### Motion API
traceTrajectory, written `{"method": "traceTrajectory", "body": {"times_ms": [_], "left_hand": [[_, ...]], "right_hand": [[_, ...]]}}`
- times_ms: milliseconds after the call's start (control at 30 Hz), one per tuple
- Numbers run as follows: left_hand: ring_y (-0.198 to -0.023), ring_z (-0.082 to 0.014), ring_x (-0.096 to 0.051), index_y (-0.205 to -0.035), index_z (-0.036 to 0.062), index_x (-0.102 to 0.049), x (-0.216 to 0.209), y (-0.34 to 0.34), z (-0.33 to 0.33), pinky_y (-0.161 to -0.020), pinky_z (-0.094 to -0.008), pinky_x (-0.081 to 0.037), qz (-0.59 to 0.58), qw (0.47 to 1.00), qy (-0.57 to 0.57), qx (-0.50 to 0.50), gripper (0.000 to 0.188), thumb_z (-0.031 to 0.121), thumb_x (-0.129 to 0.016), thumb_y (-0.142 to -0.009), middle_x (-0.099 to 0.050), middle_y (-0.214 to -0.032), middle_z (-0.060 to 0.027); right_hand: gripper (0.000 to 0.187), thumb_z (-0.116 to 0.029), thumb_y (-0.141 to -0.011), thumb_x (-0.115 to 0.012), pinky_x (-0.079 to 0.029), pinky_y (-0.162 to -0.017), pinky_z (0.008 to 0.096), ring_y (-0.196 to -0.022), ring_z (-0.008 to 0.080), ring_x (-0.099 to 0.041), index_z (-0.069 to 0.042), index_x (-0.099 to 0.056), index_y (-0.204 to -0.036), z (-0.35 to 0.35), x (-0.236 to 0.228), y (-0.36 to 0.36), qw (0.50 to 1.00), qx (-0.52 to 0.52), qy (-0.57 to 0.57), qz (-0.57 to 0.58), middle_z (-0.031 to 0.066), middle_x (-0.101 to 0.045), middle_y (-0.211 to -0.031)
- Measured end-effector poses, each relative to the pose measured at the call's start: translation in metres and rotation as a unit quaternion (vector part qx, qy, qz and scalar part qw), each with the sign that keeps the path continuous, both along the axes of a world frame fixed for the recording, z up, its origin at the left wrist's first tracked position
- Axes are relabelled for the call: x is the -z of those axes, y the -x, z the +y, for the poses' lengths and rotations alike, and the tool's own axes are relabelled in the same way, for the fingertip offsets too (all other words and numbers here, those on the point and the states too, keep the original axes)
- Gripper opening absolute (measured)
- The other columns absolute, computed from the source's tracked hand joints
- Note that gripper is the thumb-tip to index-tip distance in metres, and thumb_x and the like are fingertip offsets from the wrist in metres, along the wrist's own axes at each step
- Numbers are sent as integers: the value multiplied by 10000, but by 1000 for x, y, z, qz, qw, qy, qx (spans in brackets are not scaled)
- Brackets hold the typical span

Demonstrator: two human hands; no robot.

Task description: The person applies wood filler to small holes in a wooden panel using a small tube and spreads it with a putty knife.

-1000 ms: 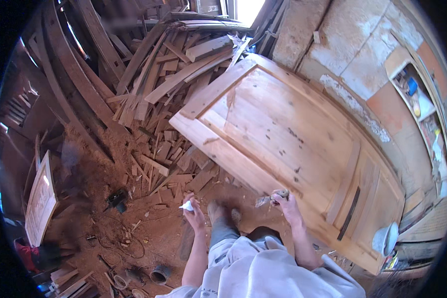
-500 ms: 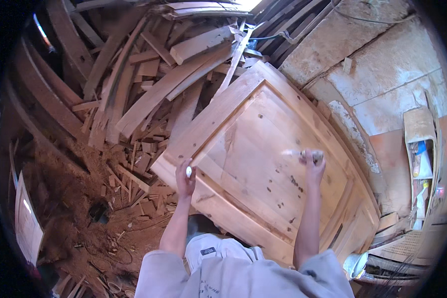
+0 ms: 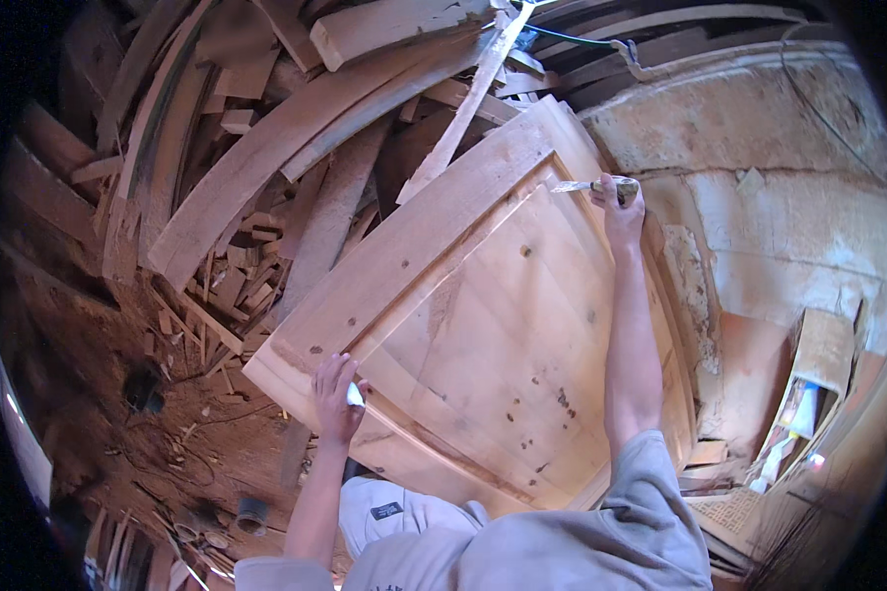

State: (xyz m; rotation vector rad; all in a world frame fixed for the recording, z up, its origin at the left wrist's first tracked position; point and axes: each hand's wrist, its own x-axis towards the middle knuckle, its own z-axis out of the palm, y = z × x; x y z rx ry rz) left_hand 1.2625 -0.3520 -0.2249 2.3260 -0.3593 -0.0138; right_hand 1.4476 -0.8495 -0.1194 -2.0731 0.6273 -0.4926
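1. Background: a timber pile (image 3: 256, 177) fills the upper left of the frame, its boards heaped at many angles.
2. Panelled wooden door (image 3: 483, 325), lying across the centre, one corner toward the top of the frame; dark spots mark its pale face.
3. Stained wall (image 3: 788, 227) at the upper right.
4. Brown floor (image 3: 197, 463) at the lower left, strewn with scraps.
5. Grey shirt (image 3: 542, 542) along the bottom edge.
6. Open box (image 3: 828, 345) at the right, small items inside.
7. Right hand (image 3: 621, 212), right of the door's top corner, fingers clamped on the tool's handle.
8. Left hand (image 3: 337, 399), at the door's lower left edge, fingers curled round the white piece; whether it touches the door, I cannot tell.
9. Dark pot (image 3: 251, 514), lower left.
10. Flat tool (image 3: 574, 185), its pale end pointing left over the door near that corner; contact is unclear.
11. White piece (image 3: 355, 394), partly hidden by the fingers.
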Motion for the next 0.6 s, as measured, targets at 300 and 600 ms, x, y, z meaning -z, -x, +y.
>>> {"method": "traceTrajectory", "body": {"times_ms": [300,600], "left_hand": [[-1191,-329,-509,-1182,98,-583,8,3,0,-1003,-481,-375,29,1000,-4,11,361,241,-655,-859,-570,-1227,-126],[-1199,-324,-505,-1178,94,-584,4,0,-2,-1009,-479,-370,34,999,-12,19,353,248,-646,-866,-558,-1241,-122]], "right_hand": [[369,-315,-885,-690,-580,-682,290,-749,159,-677,22,-570,-972,-25,24,-28,997,-46,9,65,104,-665,-817],[359,-300,-883,-693,-589,-682,299,-737,164,-679,23,-561,-967,-21,25,-30,997,-56,-1,44,108,-666,-837]]}}
